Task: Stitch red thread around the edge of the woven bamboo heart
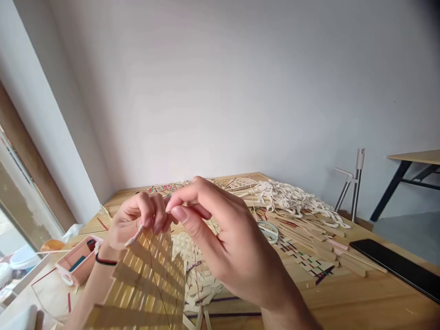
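A woven piece of pale strips hangs upright below my left hand, whose closed fingers grip its top edge, where a short white braided cord also shows. My right hand is beside it with thumb and forefinger pinched together on a thin needle-like item, whose tip points at the left fingers. A thin dark thread runs down in front of the weave, and a reddish thread hangs below my right hand.
A pink box stands at left. White cord lies heaped at the back right, near loose flat strips and a coloured woven piece. A black phone lies on the wooden table at right.
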`<state>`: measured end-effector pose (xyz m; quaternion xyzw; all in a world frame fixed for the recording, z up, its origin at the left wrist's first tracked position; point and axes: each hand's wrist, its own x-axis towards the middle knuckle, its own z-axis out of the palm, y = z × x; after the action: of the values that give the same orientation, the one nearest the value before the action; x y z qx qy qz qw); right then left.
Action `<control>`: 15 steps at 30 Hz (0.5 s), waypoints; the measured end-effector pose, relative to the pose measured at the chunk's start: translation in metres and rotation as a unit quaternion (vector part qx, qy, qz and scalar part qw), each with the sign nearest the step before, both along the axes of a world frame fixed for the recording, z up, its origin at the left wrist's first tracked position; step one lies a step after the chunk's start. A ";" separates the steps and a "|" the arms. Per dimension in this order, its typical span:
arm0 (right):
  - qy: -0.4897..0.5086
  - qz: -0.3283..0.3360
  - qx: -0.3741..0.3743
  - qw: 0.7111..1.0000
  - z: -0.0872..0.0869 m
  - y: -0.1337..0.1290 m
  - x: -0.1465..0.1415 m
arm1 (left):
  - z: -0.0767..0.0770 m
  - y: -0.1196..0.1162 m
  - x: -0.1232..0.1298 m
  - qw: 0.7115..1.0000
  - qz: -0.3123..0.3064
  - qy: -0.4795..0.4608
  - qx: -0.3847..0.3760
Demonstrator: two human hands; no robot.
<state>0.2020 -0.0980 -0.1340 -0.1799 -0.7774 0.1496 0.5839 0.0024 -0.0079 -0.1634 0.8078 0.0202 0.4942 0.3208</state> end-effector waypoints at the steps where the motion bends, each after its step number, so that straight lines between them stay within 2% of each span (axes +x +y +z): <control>1: -0.005 0.011 -0.012 1.000 -0.001 0.000 0.002 | 0.001 -0.001 0.001 0.999 -0.053 0.001 -0.011; 3: -0.020 0.025 -0.031 0.999 -0.002 0.001 0.007 | 0.004 -0.002 0.004 0.991 -0.130 0.034 -0.019; 4: -0.027 0.027 -0.036 0.999 -0.002 0.002 0.009 | 0.005 -0.002 0.006 0.988 -0.145 0.054 -0.020; 12: -0.106 0.014 0.032 0.994 -0.001 0.006 0.024 | 0.009 -0.005 0.006 0.981 -0.167 0.085 -0.050; 15: -0.106 0.010 0.020 0.994 -0.002 0.004 0.022 | 0.012 -0.005 0.004 0.978 -0.173 0.098 -0.059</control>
<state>0.2240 -0.0939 -0.1356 -0.1752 -0.8397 0.1199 0.4998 0.0060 -0.0126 -0.1517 0.8232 -0.0593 0.3474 0.4452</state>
